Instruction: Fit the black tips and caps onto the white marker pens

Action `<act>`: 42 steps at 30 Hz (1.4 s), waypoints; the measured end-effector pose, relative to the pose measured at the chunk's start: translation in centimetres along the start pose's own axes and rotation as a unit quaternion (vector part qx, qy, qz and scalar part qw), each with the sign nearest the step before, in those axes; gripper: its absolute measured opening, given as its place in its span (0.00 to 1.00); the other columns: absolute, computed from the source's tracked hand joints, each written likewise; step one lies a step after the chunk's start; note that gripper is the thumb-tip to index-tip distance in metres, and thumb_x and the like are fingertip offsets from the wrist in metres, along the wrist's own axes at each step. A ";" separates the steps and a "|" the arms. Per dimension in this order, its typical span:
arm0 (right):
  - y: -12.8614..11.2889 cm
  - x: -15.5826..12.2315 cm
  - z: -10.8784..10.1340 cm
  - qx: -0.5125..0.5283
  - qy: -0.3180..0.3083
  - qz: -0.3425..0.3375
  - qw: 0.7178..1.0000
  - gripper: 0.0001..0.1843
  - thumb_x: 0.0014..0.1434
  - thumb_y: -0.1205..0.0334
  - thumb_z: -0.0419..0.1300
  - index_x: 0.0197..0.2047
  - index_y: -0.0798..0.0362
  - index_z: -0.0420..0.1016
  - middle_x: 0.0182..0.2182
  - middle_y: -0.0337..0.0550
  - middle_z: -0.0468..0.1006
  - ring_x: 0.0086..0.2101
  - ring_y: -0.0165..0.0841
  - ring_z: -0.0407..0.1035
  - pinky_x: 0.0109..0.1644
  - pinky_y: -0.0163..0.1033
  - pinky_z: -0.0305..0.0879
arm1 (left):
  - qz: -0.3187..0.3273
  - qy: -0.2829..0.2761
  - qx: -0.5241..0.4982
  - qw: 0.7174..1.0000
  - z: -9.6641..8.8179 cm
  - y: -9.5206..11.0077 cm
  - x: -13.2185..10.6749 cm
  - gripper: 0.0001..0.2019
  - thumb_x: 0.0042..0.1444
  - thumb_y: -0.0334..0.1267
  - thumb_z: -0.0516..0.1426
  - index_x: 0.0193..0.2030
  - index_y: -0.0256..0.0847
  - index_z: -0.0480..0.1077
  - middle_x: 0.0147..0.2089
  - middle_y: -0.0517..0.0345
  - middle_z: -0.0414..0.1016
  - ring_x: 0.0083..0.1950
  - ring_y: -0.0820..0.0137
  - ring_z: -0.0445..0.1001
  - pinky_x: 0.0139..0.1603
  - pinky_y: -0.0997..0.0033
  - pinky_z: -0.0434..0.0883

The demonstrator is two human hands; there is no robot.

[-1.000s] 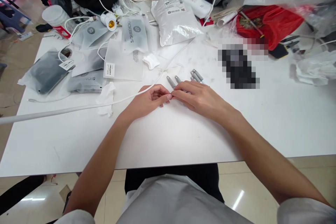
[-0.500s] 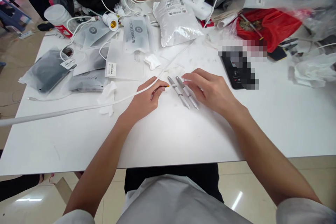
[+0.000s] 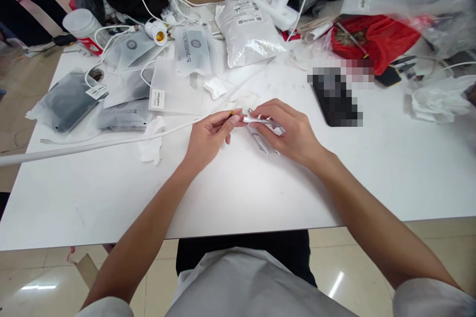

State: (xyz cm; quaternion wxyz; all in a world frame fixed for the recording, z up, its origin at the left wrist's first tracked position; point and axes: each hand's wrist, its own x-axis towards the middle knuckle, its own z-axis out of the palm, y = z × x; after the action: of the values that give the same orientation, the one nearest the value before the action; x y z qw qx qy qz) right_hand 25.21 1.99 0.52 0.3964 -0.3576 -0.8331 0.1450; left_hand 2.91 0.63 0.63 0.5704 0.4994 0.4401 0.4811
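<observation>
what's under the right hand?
Under the right hand and the silver barrel it holds, part of a silver pen shows on the white table. The hand hides the rest; pen count unclear.

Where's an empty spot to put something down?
The white table right of the right hand, below the dark phone-like thing and crumpled white wrapping. Another lies between the silver pens and near edge. Crowded: the back and upper left, with packets, a padded bag and red bag; a white cable crosses the left.

You have room across the near desk [image 3: 256, 193]; a white cable [image 3: 74, 150] bars your left, pens [image 3: 258, 140] lie beneath your right hand [image 3: 286, 126], a black phone [image 3: 336, 99] beyond.
</observation>
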 end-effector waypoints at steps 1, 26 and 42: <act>-0.1 0.0 0.0 -0.001 0.005 0.002 1.000 0.08 0.73 0.61 0.62 0.53 0.46 0.79 0.46 0.48 0.83 0.43 0.40 0.79 0.45 0.47 0.79 | -0.006 0.001 -0.010 1.000 0.0 0.1 0.0 0.16 0.64 0.50 0.70 0.51 0.42 0.86 0.59 0.45 0.86 0.58 0.53 0.86 0.33 0.69 0.68; -1.4 0.3 -0.3 0.036 0.015 0.023 0.999 0.04 0.70 0.60 0.66 0.47 0.45 0.80 0.40 0.42 0.85 0.35 0.36 0.77 0.39 0.44 0.74 | -0.129 0.007 -0.059 0.990 -0.2 0.0 -0.2 0.19 0.55 0.48 0.76 0.51 0.46 0.87 0.58 0.50 0.86 0.61 0.53 0.83 0.39 0.68 0.75; 0.6 -0.2 0.1 -0.037 -0.006 -0.049 0.998 0.07 0.73 0.63 0.62 0.52 0.47 0.80 0.43 0.47 0.82 0.42 0.39 0.77 0.44 0.45 0.74 | -0.085 0.034 -0.052 0.994 -0.4 -0.1 0.1 0.16 0.50 0.43 0.77 0.47 0.47 0.88 0.55 0.53 0.87 0.47 0.65 0.82 0.37 0.69 0.73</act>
State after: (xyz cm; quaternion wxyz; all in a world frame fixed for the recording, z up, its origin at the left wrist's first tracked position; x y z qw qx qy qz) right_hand 25.48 2.27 0.06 0.3848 -0.3301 -0.8564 0.0971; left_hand 2.52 0.80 0.50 0.6192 0.4129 0.4747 0.4699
